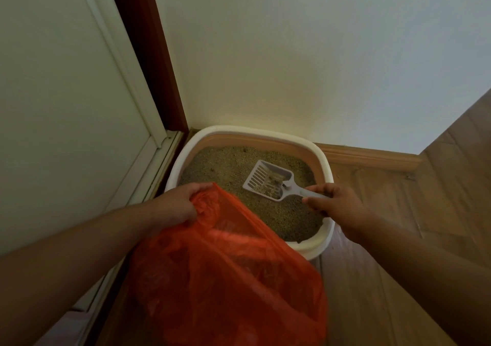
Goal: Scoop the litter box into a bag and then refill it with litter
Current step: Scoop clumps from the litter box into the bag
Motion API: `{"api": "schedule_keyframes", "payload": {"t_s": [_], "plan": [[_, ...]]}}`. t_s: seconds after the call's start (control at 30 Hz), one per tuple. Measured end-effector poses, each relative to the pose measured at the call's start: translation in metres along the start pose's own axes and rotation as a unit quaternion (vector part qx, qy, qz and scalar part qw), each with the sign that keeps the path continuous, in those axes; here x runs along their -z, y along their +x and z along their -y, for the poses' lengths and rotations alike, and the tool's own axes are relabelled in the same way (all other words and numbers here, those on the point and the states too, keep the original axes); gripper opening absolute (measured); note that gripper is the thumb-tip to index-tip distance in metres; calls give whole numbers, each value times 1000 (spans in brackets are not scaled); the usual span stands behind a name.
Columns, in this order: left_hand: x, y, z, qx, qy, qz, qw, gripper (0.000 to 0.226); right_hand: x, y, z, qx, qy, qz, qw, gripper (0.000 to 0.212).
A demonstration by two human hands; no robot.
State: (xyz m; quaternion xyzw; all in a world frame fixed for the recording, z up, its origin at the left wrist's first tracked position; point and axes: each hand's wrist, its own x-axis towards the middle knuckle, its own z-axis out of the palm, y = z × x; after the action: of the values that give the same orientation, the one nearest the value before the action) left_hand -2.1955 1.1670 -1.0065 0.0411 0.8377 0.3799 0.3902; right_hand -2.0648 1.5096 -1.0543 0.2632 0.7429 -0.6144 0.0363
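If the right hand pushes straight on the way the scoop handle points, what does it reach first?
Probably the litter itself: the right hand grips the scoop pointing up-left across the litter box, so the scoop head would plough through litter toward the far-left wall. Depth is unclear; the scoop's height above the litter cannot be told.

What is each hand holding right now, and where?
Left hand grips the orange bag at its top edge; right hand holds the litter scoop by its handle.

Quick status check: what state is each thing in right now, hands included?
Litter box: on the floor in the corner, holding litter.
Scoop: lifted over the litter, some clumps in it.
Orange bag: held up beside the box.
Left hand: grips the bag's top edge.
Right hand: grips the scoop's handle.
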Motion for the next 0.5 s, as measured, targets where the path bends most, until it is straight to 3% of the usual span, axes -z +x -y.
{"api": "schedule_keyframes", "payload": {"t_s": [0.5], "plan": [[-1,1,-1,-8,-3,17,1000,104,11,-2,-6,-10,-16,27,999,23]]}}
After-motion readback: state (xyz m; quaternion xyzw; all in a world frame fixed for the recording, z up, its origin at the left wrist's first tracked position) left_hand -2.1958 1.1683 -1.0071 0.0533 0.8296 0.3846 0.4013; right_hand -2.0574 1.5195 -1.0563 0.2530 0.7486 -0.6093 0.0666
